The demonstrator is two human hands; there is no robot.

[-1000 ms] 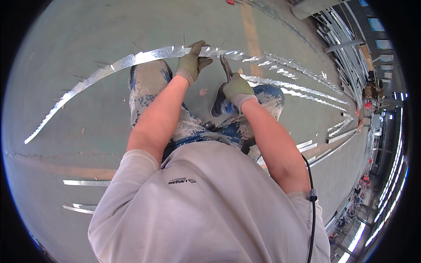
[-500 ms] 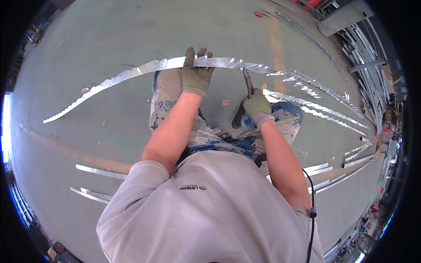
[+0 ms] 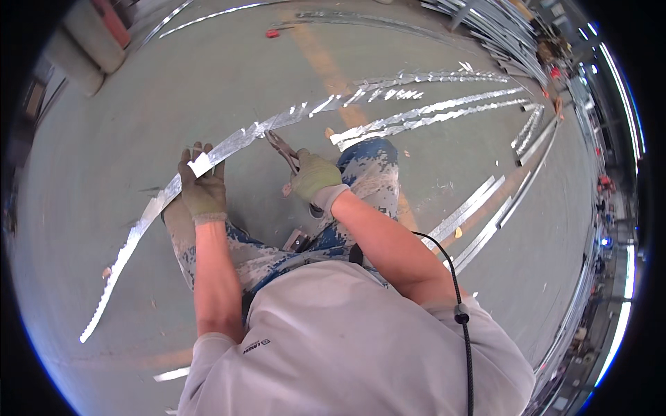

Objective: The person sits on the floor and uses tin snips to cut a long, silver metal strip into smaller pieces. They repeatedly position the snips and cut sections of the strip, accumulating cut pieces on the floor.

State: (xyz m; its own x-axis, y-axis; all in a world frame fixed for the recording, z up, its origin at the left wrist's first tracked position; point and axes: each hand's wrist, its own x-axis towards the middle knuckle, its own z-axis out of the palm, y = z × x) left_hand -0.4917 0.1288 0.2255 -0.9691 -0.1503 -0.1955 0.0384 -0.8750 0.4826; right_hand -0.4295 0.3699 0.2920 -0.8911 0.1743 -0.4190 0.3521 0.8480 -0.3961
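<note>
A long, shiny sheet-metal strip (image 3: 239,141) with cut, tilted tabs along its edge runs in a curve across my knees. My left hand (image 3: 206,188), in an olive work glove, holds it from below, with fingertips showing beyond its far edge. In my gloved right hand (image 3: 316,179) is a pair of dark metal pliers (image 3: 281,148). Their jaws are at the strip's near edge, to the right of my left hand; whether they are closed on a tab is too small to tell. The strip's far right end overlaps other notched strips.
More notched strips (image 3: 444,107) lie on the grey floor to the right, and flat metal strips (image 3: 466,211) lie nearer. A pile of metal profiles (image 3: 496,35) is at the far right. A red object (image 3: 272,33) sits beyond a yellow floor line (image 3: 322,59). A black cord (image 3: 466,347) hangs at my right side.
My view has turned to the right, so the whole scene appears rotated and shifted. Both hands keep their holds; the pliers stay at the strip's near edge.
</note>
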